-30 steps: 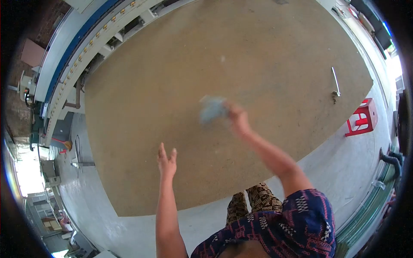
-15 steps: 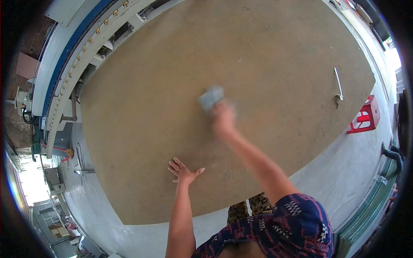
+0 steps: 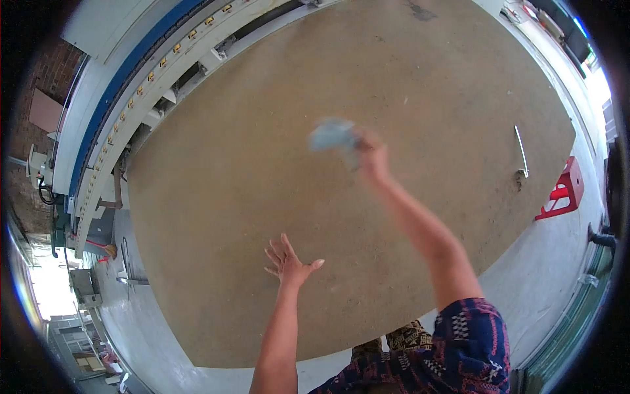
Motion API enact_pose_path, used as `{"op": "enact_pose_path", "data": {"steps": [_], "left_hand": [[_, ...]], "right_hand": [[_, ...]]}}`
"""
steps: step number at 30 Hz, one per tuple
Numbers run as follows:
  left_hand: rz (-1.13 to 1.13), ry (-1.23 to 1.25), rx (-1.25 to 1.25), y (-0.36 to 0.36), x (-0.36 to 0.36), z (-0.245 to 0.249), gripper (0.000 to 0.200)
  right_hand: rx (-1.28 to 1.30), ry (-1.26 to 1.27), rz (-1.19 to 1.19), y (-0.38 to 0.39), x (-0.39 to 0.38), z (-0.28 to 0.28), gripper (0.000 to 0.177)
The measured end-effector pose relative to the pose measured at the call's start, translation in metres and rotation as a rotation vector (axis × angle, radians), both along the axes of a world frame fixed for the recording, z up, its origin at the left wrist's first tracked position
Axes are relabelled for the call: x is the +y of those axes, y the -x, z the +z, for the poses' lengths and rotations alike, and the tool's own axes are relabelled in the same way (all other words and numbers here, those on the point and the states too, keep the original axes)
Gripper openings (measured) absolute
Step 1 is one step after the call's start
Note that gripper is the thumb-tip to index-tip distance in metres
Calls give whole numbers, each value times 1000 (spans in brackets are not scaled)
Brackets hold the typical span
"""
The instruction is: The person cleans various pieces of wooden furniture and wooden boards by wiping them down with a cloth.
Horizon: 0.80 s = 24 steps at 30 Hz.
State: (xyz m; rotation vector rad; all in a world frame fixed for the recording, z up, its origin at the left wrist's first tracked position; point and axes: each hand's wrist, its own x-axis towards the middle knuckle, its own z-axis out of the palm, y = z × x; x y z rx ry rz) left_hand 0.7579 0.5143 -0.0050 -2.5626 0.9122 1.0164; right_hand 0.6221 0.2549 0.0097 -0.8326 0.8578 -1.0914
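Note:
A large brown board (image 3: 216, 197) fills the middle of the view, with small specks and scuffs on its surface. My right hand (image 3: 371, 156), blurred by motion, grips a light blue-grey cloth (image 3: 333, 134) over the board's centre. The cloth's loose part extends to the left of the fingers. Lower down, my left hand (image 3: 293, 264) has its fingers spread, at the near part of the board, holding nothing. Whether its palm touches the surface is hard to tell.
A long white and blue machine (image 3: 125, 85) runs along the upper left edge. On the board's right side lies a thin metal rod (image 3: 521, 150). Beyond that edge stands a red stool (image 3: 569, 187) on the grey floor (image 3: 525, 276).
My right hand and the cloth have moved slightly right and up. The view has shifted a little, and my left hand remains spread near the same part of the board.

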Motion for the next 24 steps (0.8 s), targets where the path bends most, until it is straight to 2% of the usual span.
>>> {"op": "enact_pose_path", "data": {"steps": [1, 2, 3, 4, 8, 11, 14, 16, 18, 20, 21, 22, 23, 24], "left_hand": [[-39, -25, 17, -4, -13, -1, 136], [-32, -39, 25, -2, -20, -4, 137], [-23, -55, 33, 2, -28, -5, 139], [-13, -72, 40, 4, -33, -7, 140], [-25, -73, 81, -1, -33, -12, 142], [-23, -94, 100, -4, -35, -17, 146], [-32, -97, 97, -6, -34, -25, 146], [-34, -89, 95, -6, -33, -26, 145], [-35, -90, 102, -6, -33, -27, 145], [-42, -74, 104, -5, -33, -25, 144], [-47, -60, 102, -4, -33, -22, 142], [-52, -46, 100, -4, -32, -20, 141], [27, 123, 272, -6, -29, -25, 140], [105, 293, 441, -11, -22, -35, 140]], "right_hand": [[-45, 0, -92, 41, -41, -18, 32], [311, 178, -187, 78, -74, -22, 34], [480, 168, -323, 110, -100, -24, 35], [516, 360, -400, 156, -139, -64, 35], [1416, 199, -647, 214, -173, -66, 41], [1786, 199, -466, 202, -186, -87, 40], [1566, 153, -632, 160, -214, -131, 40], [725, -161, -543, 66, -153, -40, 37], [1070, 213, -162, -10, -118, -64, 25], [1335, 784, 125, -95, -54, -71, 28], [1120, 750, 304, -136, -12, -75, 34], [965, 715, 601, -179, 30, -94, 33], [782, 999, 678, -213, 85, -119, 34], [694, 764, 982, -208, 122, -58, 36]]}}
